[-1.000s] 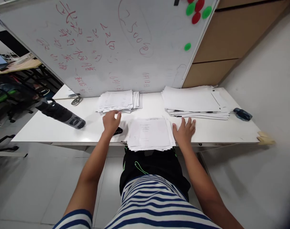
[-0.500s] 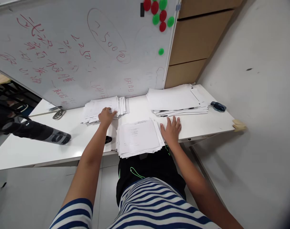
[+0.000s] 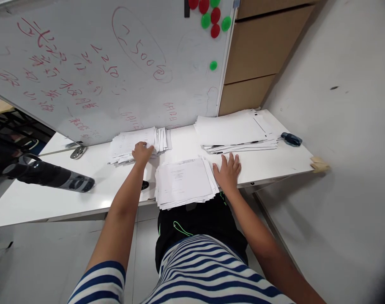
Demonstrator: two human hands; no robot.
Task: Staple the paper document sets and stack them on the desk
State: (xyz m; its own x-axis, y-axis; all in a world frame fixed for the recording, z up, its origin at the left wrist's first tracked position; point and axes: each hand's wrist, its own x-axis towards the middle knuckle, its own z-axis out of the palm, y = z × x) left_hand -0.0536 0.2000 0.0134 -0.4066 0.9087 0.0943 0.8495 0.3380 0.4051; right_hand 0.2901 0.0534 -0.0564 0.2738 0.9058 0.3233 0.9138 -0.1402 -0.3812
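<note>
The near stack overhangs the front edge of the bench; a bare strip parts the left stack from the right stack. The left hand has moved over the left stack, fingers curled, whether pinching I cannot tell; the right hand lies spread beside the near stack. All three are ragged-edged white paper.

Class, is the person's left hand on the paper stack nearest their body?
No, the left hand is at the left paper stack, close to the whiteboard.
</note>
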